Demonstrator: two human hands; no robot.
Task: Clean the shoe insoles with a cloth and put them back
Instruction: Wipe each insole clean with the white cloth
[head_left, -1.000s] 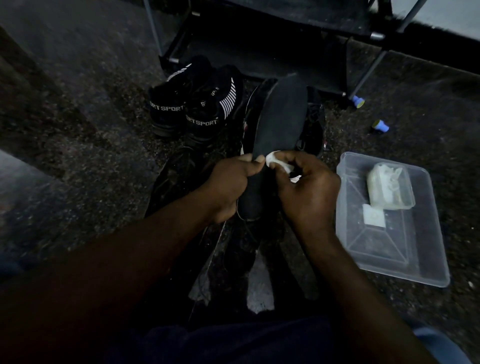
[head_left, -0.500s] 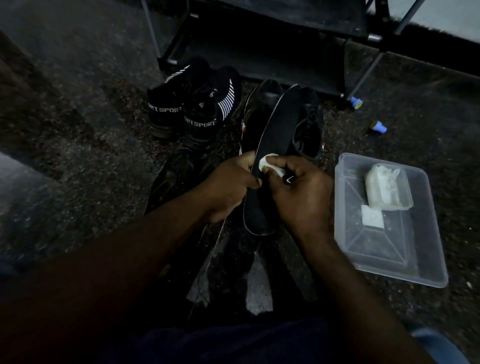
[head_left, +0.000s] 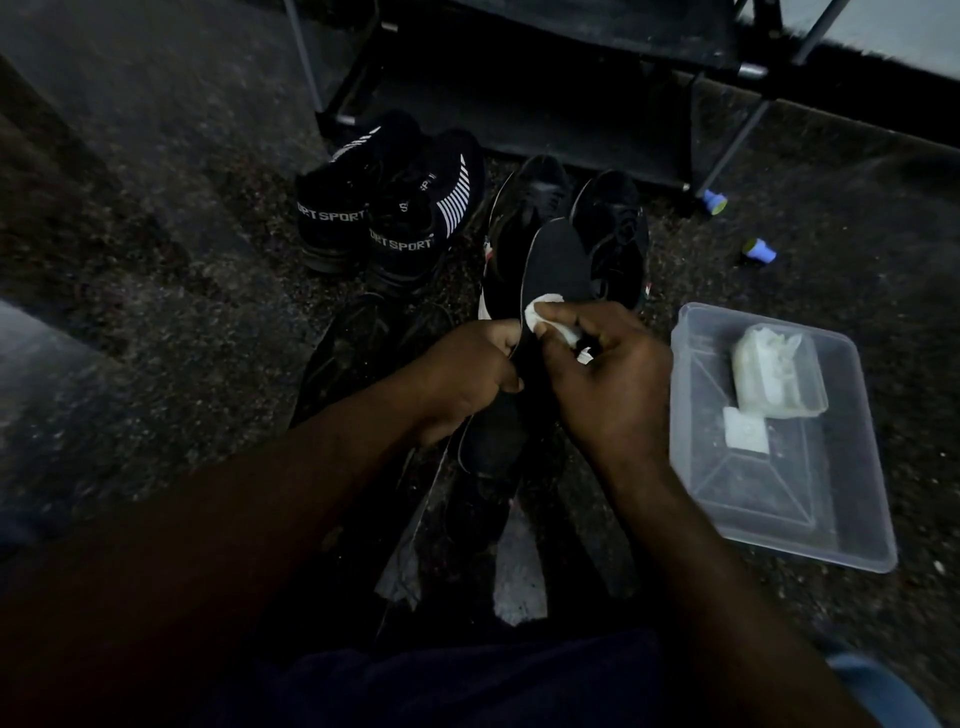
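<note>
The person is sitting low on the dark speckled floor (head_left: 182, 260), and everything is lying within reach of the insole (head_left: 558, 260) they are working on. Beyond the insole a black shoe rack (head_left: 571, 78) is standing at the back, likely where the pairs belong. To the right of the insole a clear plastic tub (head_left: 769, 499) is sitting on the floor, holding a packet of white wipes (head_left: 774, 369) and a loose folded square (head_left: 745, 428); it is probably being kept close so that fresh cloths are coming easily to hand. Beyond and to the left of the insole a pair of sport shoes (head_left: 384, 213) is standing side by side. Directly behind the insole a pair of plain black shoes (head_left: 618, 228) is lying with openings up, and I would guess the insole is going back into one of them.

The insole is being held up off the floor, toe pointing away, its flat face turned toward the person for wiping. The left hand (head_left: 462, 379) is gripping its left edge about midway, fingers curled round it, bracing it against the rubbing. The right hand (head_left: 613, 384) is pinching a small white cloth (head_left: 543, 312) between thumb and fingers and pressing it onto the insole just above that grip. Cleaning is under way; refitting is not yet done. Two small blue caps (head_left: 714, 201) are lying off to the insole's right.
</note>
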